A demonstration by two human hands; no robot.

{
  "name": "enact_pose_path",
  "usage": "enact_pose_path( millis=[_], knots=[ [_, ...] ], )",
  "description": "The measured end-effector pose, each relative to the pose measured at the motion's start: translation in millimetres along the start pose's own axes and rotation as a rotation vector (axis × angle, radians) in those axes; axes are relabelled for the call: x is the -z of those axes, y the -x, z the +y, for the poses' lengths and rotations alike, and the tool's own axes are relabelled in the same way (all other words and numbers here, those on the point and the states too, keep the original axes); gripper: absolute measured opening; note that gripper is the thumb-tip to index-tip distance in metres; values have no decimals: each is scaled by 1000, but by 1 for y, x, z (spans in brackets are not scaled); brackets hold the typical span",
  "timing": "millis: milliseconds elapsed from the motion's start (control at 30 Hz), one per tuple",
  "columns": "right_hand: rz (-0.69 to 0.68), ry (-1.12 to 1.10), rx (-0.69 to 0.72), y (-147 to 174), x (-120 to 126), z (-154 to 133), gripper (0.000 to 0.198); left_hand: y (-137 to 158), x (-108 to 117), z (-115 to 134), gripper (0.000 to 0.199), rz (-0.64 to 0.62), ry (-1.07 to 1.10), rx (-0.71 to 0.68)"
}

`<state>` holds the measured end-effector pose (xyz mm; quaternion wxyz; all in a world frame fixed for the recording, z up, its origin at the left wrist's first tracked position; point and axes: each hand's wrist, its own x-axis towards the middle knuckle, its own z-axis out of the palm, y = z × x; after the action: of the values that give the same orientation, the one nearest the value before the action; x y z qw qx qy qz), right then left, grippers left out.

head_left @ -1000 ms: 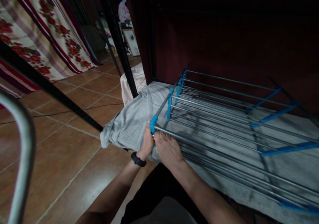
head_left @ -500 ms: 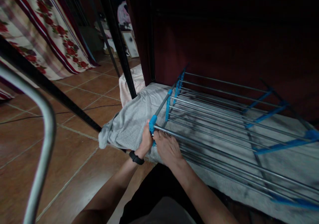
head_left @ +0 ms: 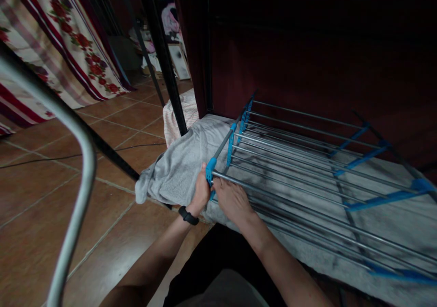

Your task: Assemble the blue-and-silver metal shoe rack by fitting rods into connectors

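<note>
Drying rack [head_left: 307, 161] corner: left hand [head_left: 200, 192] grips blue joint [head_left: 210, 167], right hand [head_left: 233, 200] seemingly closes on rod [head_left: 273, 193]; hold both firm.

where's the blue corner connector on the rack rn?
Head view, just left of centre: the blue corner connector sits at the rack's near-left corner, between left hand and right hand, over the grey towel.

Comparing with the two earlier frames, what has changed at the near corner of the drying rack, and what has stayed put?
Very little. Both hands keep their grip: the left hand at the blue corner joint, the right hand on the near rod. The steel tube in the foreground has swung rightward across the view, seemingly from head movement. The drying rack still lies on the grey towel.
</note>
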<state>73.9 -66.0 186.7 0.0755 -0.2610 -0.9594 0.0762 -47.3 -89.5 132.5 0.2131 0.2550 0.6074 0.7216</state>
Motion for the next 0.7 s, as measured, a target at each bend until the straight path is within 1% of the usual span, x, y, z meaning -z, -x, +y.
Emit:
enact_pose_path(
  millis=[167, 333, 433, 600, 700],
  knots=[
    [-28, -31, 3, -2, 3, 2, 42, 2, 0, 4, 44, -1, -27, 12],
    [-42, -41, 6, -3, 1, 3, 44, -1, -4, 2, 49, 1, -18, 19],
    [-43, -13, -6, -2, -3, 2, 45, -3, -6, 2, 47, 16, 7, 20],
    [-57, 2, -38, -2, -9, 0, 49, -3, -8, 8, 37, 31, 57, 36],
    [-73, -15, -46, -4, -8, 0, 51, -3, -8, 9, 39, 17, 75, 56]
  ],
)
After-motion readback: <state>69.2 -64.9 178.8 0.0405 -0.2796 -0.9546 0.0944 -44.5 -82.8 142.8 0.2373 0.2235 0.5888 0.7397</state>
